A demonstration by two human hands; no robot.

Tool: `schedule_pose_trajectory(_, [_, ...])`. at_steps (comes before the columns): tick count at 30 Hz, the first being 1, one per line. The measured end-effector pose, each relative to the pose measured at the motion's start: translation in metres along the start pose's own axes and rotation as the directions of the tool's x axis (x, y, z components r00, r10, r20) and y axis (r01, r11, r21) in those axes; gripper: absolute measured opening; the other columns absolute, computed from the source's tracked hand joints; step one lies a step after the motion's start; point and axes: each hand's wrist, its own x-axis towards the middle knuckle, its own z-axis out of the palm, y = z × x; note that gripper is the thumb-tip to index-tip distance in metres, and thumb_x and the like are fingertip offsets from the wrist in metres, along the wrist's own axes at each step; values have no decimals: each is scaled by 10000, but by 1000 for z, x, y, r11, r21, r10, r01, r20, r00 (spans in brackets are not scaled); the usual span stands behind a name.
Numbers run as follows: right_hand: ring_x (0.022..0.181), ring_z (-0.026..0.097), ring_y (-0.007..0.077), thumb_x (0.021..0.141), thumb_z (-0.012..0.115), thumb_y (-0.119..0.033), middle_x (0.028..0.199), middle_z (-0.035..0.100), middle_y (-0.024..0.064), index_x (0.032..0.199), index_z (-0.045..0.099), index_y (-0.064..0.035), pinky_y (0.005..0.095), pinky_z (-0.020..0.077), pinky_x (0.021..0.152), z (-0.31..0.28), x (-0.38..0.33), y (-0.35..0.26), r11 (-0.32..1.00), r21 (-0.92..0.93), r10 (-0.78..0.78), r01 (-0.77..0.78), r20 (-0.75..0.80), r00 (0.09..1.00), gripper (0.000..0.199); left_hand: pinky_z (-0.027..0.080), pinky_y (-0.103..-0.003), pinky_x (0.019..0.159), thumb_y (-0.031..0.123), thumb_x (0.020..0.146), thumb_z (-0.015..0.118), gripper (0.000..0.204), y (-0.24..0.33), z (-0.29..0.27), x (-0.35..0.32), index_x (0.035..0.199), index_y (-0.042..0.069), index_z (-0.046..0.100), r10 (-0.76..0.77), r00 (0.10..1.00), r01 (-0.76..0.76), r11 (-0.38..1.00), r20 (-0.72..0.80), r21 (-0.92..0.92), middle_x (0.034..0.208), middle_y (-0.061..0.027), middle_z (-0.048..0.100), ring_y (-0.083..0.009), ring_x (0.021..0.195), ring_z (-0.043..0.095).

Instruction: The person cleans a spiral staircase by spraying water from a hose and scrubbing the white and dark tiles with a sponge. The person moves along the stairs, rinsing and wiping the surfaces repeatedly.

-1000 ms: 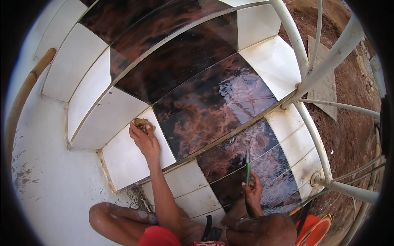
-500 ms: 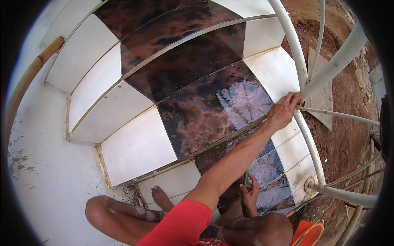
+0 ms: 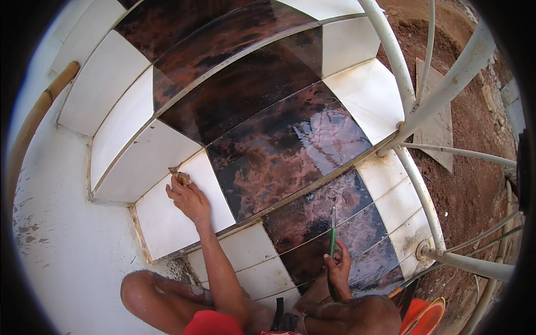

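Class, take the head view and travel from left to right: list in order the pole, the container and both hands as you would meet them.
Brown pole → left hand → right hand → orange container.

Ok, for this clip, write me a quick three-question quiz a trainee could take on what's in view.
1. What is the right hand holding?
2. True or false: the left hand has its brown wad on a dark marbled tile.
3. On which side of the tiled stairs in the picture does the white tubular railing stand: A, left; B, right?

Key:
1. A green hose.
2. False; it is on white tile.
3. B.
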Motion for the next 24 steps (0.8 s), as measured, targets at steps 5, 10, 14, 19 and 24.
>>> schedule_pose_trajectory(5, [767, 583, 66, 944, 730, -60, 872, 608, -22, 1520, 468, -84, 239, 507, 681, 2, 9, 4, 1000, 30, -4, 4, -15, 1000, 633, 348, -606, 1141, 191, 1026, 552, 616, 107, 97, -31, 1590, 97, 323, 394, 914, -395, 918, 97, -6, 1530, -302, 331, -485, 1375, 431])
schedule_pose_trajectory(10, [758, 574, 60, 937, 735, -50, 863, 602, -24, 1516, 472, -78, 239, 493, 671, -7, 9, 6, 997, 70, -32, 35, -44, 999, 637, 347, -599, 1158, 218, 1018, 553, 571, 294, 205, -47, 1548, 129, 361, 637, 742, -583, 767, 208, -268, 1479, -276, 383, -498, 1363, 437])
schedule_pose_trajectory(14, [699, 547, 46, 934, 715, 0, 795, 568, -44, 1501, 486, -72, 228, 457, 618, -13, 5, 11, 998, 19, -59, 62, -115, 992, 615, 341, -599, 1157, 228, 1015, 561, 552, 358, 258, -54, 1526, 118, 383, 718, 676, -634, 680, 162, -367, 1466, -283, 387, -490, 1390, 413])
schedule_pose_trajectory(19, [681, 534, 42, 926, 738, -23, 782, 558, -48, 1492, 504, -71, 230, 462, 621, -9, 7, 15, 987, -140, -87, 75, -80, 993, 614, 347, -570, 1151, 292, 1025, 543, 545, 402, 311, -54, 1519, 110, 400, 838, 519, -732, 538, 168, -419, 1468, -271, 411, -444, 1398, 427])
schedule_pose_trajectory(24, [704, 555, 43, 927, 723, 2, 813, 566, -44, 1502, 483, -61, 223, 506, 648, -10, 15, 0, 994, -101, -62, 52, -92, 994, 626, 473, -509, 1058, 401, 1053, 515, 497, 476, 367, -62, 1494, 171, 512, 982, 185, -755, 129, -22, -643, 1379, -80, 617, -352, 1226, 607])
